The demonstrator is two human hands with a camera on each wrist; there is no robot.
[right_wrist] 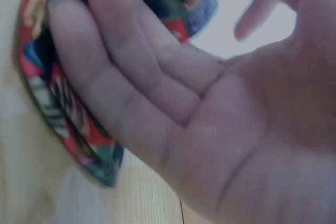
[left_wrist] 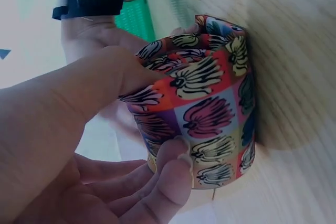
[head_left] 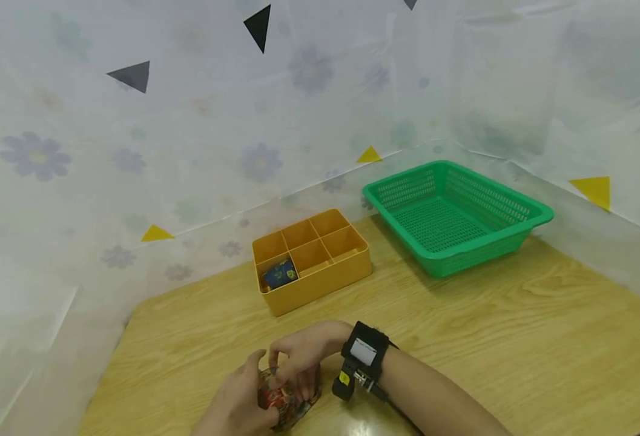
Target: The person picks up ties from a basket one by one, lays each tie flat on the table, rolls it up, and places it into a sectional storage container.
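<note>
A small roll of bright patterned cloth (head_left: 283, 402) stands on the wooden table (head_left: 516, 339) near its front edge, and both hands hold it. My left hand (head_left: 254, 387) grips it from the left, thumb (left_wrist: 113, 74) on top and fingertips (left_wrist: 170, 174) curled under its edge. My right hand (head_left: 293, 370), with a black wrist camera (head_left: 360, 357) behind it, curls its fingers (right_wrist: 115, 72) over the roll's far side. The roll (left_wrist: 210, 108) shows red, purple and yellow squares with shell-like prints; in the right wrist view the cloth (right_wrist: 52, 98) is partly hidden by the fingers.
A yellow divided box (head_left: 320, 278) stands behind the hands, with a blue patterned bundle (head_left: 279, 274) in its front left compartment. A green mesh basket (head_left: 516, 239) sits at the back right. White flowered sheeting (head_left: 189, 151) walls the table's back and sides.
</note>
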